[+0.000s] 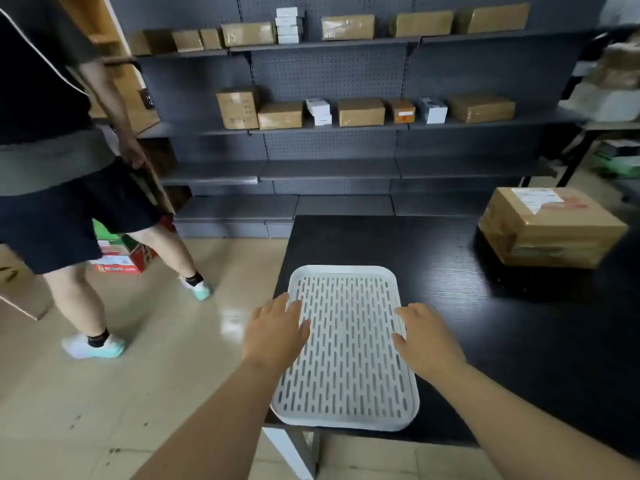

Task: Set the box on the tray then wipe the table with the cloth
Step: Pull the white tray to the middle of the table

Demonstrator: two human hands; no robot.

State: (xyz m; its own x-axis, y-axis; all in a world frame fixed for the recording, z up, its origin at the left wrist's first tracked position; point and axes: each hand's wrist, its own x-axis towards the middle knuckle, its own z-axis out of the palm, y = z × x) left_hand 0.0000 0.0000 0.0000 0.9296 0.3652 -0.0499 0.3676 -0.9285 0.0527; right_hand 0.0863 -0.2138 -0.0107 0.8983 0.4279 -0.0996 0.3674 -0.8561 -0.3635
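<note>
A white slotted tray point(346, 344) lies on the near left corner of the black table point(398, 244), with nothing on it. My left hand point(275, 329) hovers over the tray's left edge, fingers spread and holding nothing. My right hand point(424, 336) is over the tray's right edge, also spread and holding nothing. A taped brown cardboard box point(550, 225) with a white label sits at the table's far right, well away from both hands. No cloth is in view.
Another person point(69, 188) in dark shorts stands on the tiled floor to the left of the table. Dark shelving point(329, 168) with several cardboard boxes lines the wall behind. Colourful cartons point(119, 258) sit on the floor by the person's legs.
</note>
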